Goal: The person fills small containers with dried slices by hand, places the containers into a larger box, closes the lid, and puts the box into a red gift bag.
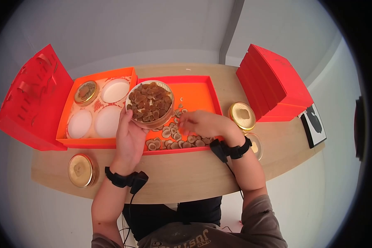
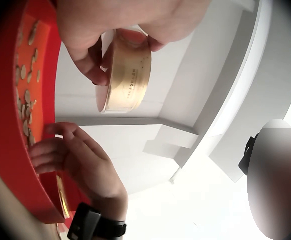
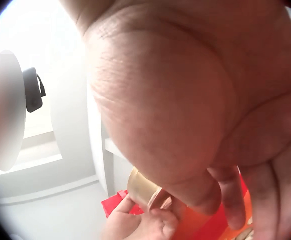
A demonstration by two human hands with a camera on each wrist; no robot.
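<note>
My left hand (image 1: 128, 138) grips a round tub (image 2: 128, 75) by its side, thumb at the rim, raised above the box lid. Brown, amber-like dried chunks (image 1: 150, 103) fill the tub, and a gold label band wraps its wall. To the right of the tub, my right hand (image 1: 206, 124) hovers low over a red-rimmed orange box lid (image 1: 196, 91), its fingers loosely bent with nothing between them. Pale round dried slices with dark edges (image 1: 186, 144) lie scattered over the lid's near half, close under those fingers.
An orange box (image 1: 93, 142) at left has round wells, one holding a filled jar (image 1: 86, 92). Red gift bags (image 1: 33, 99) stand far left; a red box stack (image 1: 273, 82) is at right. Gold-lidded jars (image 1: 82, 170) sit at both sides. A black-and-white box (image 1: 314, 126) lies far right.
</note>
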